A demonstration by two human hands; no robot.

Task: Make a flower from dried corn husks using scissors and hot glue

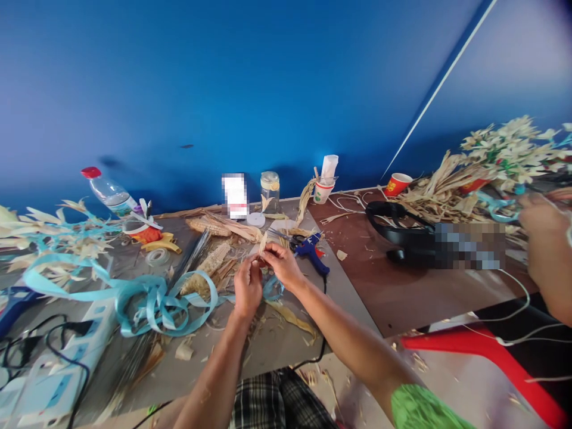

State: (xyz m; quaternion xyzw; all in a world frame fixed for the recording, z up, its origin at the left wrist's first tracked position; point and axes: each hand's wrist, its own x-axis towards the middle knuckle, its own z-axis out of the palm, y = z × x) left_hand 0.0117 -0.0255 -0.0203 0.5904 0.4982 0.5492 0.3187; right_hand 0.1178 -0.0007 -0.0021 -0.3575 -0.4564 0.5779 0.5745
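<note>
head view: the person's two bare hands meet above the grey tabletop (272, 348), a pale husk piece (263, 241) upright between their fingertips. the right hand (281, 262) is nearly closed, thumb and fingers pinching that piece; the left hand (248, 285) is curled in, its fingertips pressed together at the lower end of it, just beside the right's. near the right hand a blue glue gun (310, 249) lies on the table, its black cord trailing toward the front edge. left of the hands i see a dried corn cob (212, 262) and a loose tangle of light blue ribbon (120, 292), with a white power strip (84, 348) nearer the edge. behind, against the blue wall (286, 89), stands a clear jar (270, 189). over on the right, another person's hand (543, 217), blurred, is near a heap of dry husks (442, 185); i can't tell what it holds.
</note>
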